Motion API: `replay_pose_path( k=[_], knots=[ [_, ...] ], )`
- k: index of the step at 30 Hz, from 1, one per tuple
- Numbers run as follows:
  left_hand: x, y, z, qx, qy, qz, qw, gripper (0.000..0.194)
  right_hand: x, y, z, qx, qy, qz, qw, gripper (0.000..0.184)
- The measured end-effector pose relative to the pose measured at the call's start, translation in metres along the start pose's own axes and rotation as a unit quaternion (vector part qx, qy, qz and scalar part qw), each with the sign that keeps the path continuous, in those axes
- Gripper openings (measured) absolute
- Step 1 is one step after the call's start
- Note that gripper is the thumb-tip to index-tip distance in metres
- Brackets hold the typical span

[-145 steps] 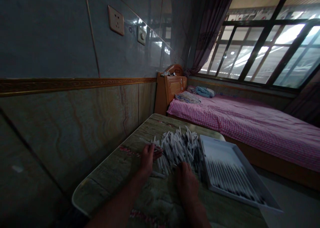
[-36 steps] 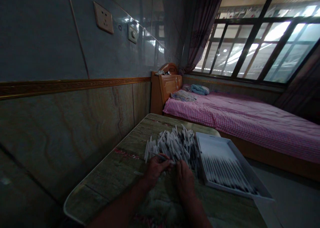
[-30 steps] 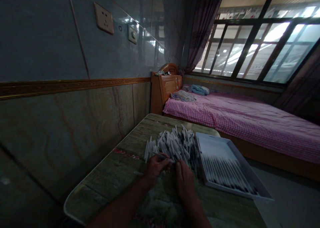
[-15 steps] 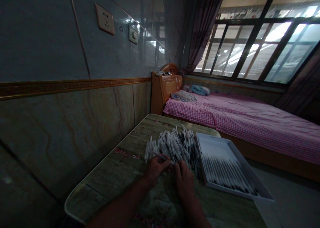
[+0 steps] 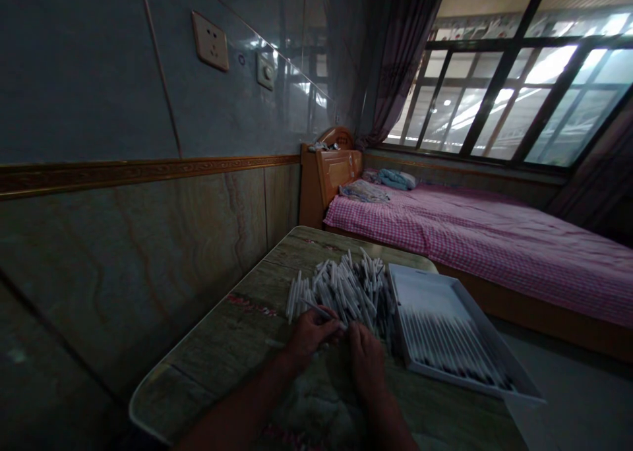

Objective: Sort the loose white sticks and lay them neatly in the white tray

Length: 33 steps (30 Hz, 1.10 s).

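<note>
My left hand (image 5: 312, 335) is closed around a slim whitish pen (image 5: 316, 307), whose thin end sticks out up and left past the fingers. Close beside it, the fingers of my right hand (image 5: 366, 355) are pinched together at the pen's other end; what lies between them is too small and dark to make out. Just beyond both hands lies a loose pile of similar white pens (image 5: 341, 283), some with dark ends. To the right, a shallow white box (image 5: 430, 273) holds a row of pens (image 5: 445, 342) laid side by side.
The pile and box rest on a wood-patterned table (image 5: 212, 372) with rounded corners. A tiled wall (image 5: 198, 240) runs along its left. Behind stands a bed (image 5: 445, 220) with a pink checked cover and a wooden headboard (image 5: 336, 167), below a window (image 5: 494, 101).
My right fingertips have shifted slightly away from the left hand, opening a small gap. The left hand keeps its hold on the pen; pile and box look the same.
</note>
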<state>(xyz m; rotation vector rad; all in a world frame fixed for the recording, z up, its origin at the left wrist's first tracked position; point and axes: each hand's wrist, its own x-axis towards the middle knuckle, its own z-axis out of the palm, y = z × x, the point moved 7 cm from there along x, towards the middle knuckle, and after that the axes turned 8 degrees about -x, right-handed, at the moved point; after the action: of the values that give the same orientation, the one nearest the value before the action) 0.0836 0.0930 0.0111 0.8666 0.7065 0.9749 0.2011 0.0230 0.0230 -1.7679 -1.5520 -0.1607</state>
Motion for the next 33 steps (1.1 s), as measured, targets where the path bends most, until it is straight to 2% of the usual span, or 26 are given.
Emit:
replay_pose_path(
  k=[6,12,17,22,26,29,31,33],
  knots=[
    [-0.001,0.0039,0.0013,-0.001,0.0,0.012,1.0,0.039,0.0013,0.0006,-0.0007,0.053,-0.031,0.07,0.996,0.035],
    [-0.0002,0.0011,0.002,0.013,-0.019,0.014,1.0,0.038,0.0022,-0.0043,-0.0016,0.029,-0.01,-0.003,1.0,0.039],
    [-0.0011,0.0049,0.0008,0.015,0.0,0.015,1.0,0.037,0.0004,-0.0006,0.0003,0.048,-0.027,0.046,0.997,0.036],
    [-0.0013,0.0039,0.0028,0.018,-0.016,0.012,1.0,0.037,-0.0003,0.0006,-0.0007,0.032,-0.009,0.023,0.999,0.035],
    [-0.0015,0.0033,0.0014,0.027,-0.002,0.013,1.0,0.037,0.001,0.0006,0.002,0.053,-0.036,0.039,0.997,0.042],
    [-0.0019,0.0039,0.0004,0.027,0.005,0.015,1.0,0.038,0.0012,-0.0018,0.0022,0.064,-0.047,0.052,0.996,0.04],
    [-0.0018,0.0038,0.0011,0.024,-0.007,0.017,1.0,0.039,0.001,-0.0027,0.0021,0.049,-0.042,0.041,0.997,0.041],
    [-0.0016,0.003,0.0024,0.024,-0.023,0.018,0.999,0.038,0.001,-0.0044,0.0013,0.02,-0.024,0.003,1.0,0.045]
  ],
)
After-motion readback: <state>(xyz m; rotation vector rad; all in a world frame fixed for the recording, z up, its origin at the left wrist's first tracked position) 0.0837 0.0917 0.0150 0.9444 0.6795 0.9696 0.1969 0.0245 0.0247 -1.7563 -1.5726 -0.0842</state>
